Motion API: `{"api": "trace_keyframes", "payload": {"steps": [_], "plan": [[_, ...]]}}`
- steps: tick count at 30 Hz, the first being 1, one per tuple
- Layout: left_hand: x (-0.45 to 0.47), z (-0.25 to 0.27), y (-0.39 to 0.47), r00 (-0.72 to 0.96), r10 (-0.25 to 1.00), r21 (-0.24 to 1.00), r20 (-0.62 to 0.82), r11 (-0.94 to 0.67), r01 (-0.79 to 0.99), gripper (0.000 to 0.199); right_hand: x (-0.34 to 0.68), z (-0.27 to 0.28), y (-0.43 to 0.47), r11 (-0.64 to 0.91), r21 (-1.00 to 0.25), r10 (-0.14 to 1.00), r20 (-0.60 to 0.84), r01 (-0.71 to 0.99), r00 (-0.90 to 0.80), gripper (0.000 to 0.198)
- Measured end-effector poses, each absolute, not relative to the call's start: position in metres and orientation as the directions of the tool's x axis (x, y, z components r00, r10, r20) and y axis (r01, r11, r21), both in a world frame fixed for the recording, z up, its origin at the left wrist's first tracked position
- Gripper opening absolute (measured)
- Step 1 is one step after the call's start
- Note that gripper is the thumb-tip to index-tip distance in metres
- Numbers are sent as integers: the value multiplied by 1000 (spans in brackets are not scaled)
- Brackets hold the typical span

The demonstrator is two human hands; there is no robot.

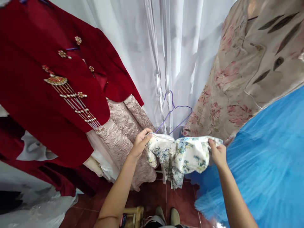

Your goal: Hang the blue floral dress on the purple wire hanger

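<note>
Between my two hands a white garment [190, 156] with a blue and green floral print is stretched by its top edge. My left hand [142, 142] pinches the left end of that edge. At the other end, my right hand [218, 153] grips the edge between thumb and fingers. The garment's lower part hangs in loose folds. Just behind it is a purple wire hanger [174, 107], its lower part hidden by the cloth. I cannot tell whether the garment hangs on it.
A red jacket [78, 72] with beaded brooches and a pink brocade skirt [123, 126] hang at left. On the right are a beige floral dress [220, 85] and blue tulle [266, 152]. White curtains [185, 38] stand behind metal poles [154, 41]. Below, a wooden stool [136, 217] stands on red tiles [174, 198].
</note>
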State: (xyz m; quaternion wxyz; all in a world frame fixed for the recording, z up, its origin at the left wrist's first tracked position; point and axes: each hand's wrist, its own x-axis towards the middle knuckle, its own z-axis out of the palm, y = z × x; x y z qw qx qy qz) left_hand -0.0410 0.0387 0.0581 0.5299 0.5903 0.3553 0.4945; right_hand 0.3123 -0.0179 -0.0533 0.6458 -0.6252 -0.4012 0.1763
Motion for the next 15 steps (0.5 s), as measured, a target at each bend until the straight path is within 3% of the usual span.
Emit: {"api": "trace_keyframes", "payload": {"steps": [5,11,15], "plan": [[-24,73,28,308,947,982,93,-36,-186,43,324,-3,77,345,-879,688,475,329,549,52],[-19,77,29,287,953,978,98,-39,-206,39,329,23,141,252,-804,783,497,539,375,54],[-26,73,35,295,952,972,78,-8,-234,38,332,24,141,257,-710,773,558,656,300,49]]}}
